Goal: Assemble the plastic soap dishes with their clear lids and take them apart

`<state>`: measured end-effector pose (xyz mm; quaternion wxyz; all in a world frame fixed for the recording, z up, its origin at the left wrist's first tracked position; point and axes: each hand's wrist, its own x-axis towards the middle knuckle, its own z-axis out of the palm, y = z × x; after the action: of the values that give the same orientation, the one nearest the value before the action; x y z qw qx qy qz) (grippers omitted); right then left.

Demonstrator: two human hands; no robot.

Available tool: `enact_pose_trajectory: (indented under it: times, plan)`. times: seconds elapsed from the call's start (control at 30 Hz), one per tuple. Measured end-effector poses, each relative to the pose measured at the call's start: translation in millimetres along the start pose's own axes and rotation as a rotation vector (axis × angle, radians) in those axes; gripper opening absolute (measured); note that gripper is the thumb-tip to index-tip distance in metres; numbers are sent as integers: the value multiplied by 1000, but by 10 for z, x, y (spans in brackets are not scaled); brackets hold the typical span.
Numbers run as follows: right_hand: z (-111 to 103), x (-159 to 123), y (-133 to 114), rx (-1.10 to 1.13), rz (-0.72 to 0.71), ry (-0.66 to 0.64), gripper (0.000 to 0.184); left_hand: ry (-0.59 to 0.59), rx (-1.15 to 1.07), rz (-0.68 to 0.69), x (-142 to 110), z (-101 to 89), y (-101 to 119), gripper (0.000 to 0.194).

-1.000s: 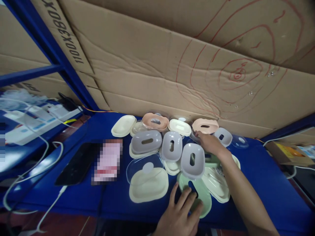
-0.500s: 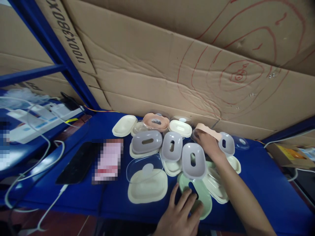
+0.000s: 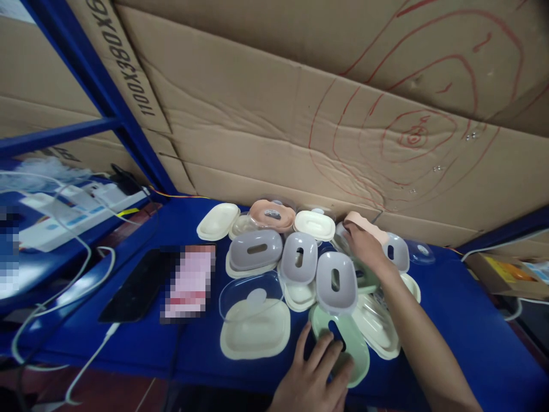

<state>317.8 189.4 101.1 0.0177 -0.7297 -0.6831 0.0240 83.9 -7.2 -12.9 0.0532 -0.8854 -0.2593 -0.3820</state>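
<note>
- Far left, the white power strip (image 3: 81, 222), cables looping all around it.
- Next along, a black phone (image 3: 132, 286) lies beside a pink, pixelated panel (image 3: 191, 280).
- Now a cream dish (image 3: 255, 332) up front, a clear lid (image 3: 240, 285) overlapping its far edge.
- Mid-cluster, three grey slotted trays (image 3: 295, 277) in a slanting row.
- Here's the left hand (image 3: 311, 372) — fingers spread, unclenched, laid across the pale-green tray (image 3: 361, 357) at the cluster's near side.
- And the right hand (image 3: 366, 249) is in at the back, fingertips by the left end of the peach tray (image 3: 363, 224) — gripping it or not, can't tell.
- Far right, a cardboard box (image 3: 489, 273).
</note>
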Motion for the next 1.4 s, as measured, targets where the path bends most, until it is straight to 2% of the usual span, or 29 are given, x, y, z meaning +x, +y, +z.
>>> enact_pose_trajectory:
  times: [0.07, 0.13, 0.2, 0.27, 0.3, 0.43, 0.57, 0.67, 0.87, 1.07, 1.17, 1.23, 1.33, 1.4]
  plan:
    - [-85, -40, -16, 12, 2, 57, 43, 13, 8, 4, -12, 23, 3, 26]
    - [-145, -90, -70, 39, -77, 116, 41, 17, 18, 2, -24, 45, 8, 27]
    - [-153, -134, -157, 129, -314, 80, 40, 26, 24, -2, -32, 67, 14, 27]
    - [-114, -159, -258, 243, -561, -33, 40, 52, 28, -2, -35, 89, 19, 24]
    - [-86, -162, -306, 283, -621, -80, 42, 66, 32, 1, -33, 99, 20, 23]
    - [-40, -134, -446, 267, -558, -126, 48, 92, 46, 6, -17, 125, 12, 18]
    - [-128, -65, -546, 76, -488, -245, 39, 100, 38, 36, -10, 123, -4, 16]
    - [-153, 8, -638, -7, -475, -277, 31, 103, 26, 33, -12, 116, -4, 15]
    - [-100, 105, -728, -48, -474, -208, 24, 113, 17, 30, -1, 107, 11, 13]
    - [-178, 80, -555, 71, -557, -104, 30, 135, 29, 39, -3, 112, 0, 12]
    - [-147, 38, -503, 128, -600, -118, 26, 136, 29, 40, -9, 116, -1, 15]
    - [-89, 3, -523, 144, -608, -140, 25, 128, 32, 35, -7, 113, 2, 16]
    - [7, -36, -613, 119, -567, -130, 38, 110, 24, 33, 5, 95, 2, 14]
    - [42, -43, -680, 81, -535, -116, 32, 83, 19, 44, 15, 77, 0, 15]
